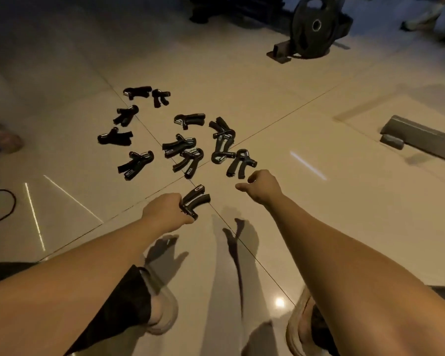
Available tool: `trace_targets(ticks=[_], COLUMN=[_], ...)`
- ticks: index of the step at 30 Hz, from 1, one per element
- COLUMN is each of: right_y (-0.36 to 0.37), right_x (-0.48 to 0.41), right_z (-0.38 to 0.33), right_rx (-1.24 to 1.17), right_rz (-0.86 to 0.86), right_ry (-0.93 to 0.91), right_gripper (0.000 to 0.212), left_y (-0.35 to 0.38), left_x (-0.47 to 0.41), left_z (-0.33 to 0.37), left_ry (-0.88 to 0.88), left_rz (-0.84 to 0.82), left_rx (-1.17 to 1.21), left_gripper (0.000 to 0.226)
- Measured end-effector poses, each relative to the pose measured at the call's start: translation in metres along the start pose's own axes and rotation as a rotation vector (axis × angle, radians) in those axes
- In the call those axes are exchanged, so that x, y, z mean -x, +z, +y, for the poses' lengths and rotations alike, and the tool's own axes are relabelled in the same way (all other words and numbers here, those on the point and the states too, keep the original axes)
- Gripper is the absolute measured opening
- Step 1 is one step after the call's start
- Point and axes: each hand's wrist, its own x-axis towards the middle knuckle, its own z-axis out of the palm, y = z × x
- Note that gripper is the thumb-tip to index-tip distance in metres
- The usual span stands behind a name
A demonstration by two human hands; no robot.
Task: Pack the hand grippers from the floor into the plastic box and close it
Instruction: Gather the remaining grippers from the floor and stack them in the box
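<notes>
The left hand [165, 209] is closed round one hand gripper [194, 200], gripping it by the spring end so the two handles fan out past the knuckles toward the pile; held that way it can be lifted clear without the handles catching anything. The right hand [261, 186] holds nothing: its fingers are loosely curled with the thumb sticking out, hovering just short of the nearest loose gripper [240, 163], which looks like the one it means to take next. Working both hands at once probably saves trips.

Beyond the hands, the remaining hand grippers [183, 147] lie scattered on the tiled floor [319, 201] around the crossing of the tile joints, some overlapping, others spread toward the left; roughly a dozen are still down. So the packing has barely started, I would judge.

The plastic box is not in view, so where the held gripper must go cannot be told. A weight plate [315, 25] stands on its rack toward the far edge of the floor, well apart from the pile.
</notes>
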Motion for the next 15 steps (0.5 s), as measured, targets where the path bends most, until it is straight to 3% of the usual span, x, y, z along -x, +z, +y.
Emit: trace_targets(ticks=[8,12,15], right_y=[0.044,0.066,0.082], right_x=[-0.107,-0.15,-0.178], right_z=[0.01,0.024,0.03], right_rx=[-0.002,-0.007,-0.009], right_rz=[-0.007,0.002,0.026], right_ry=[0.079,0.142,0.195], right_gripper=[0.053,0.049,0.058], left_y=[0.049,0.072,0.085], left_x=[-0.098,-0.142,-0.165], left_z=[-0.032,-0.02,-0.014], left_ry=[-0.002,0.017,-0.02], left_rz=[-0.009,-0.006,-0.04], left_rx=[0.046,-0.016,0.059], left_gripper=[0.076,0.075,0.076])
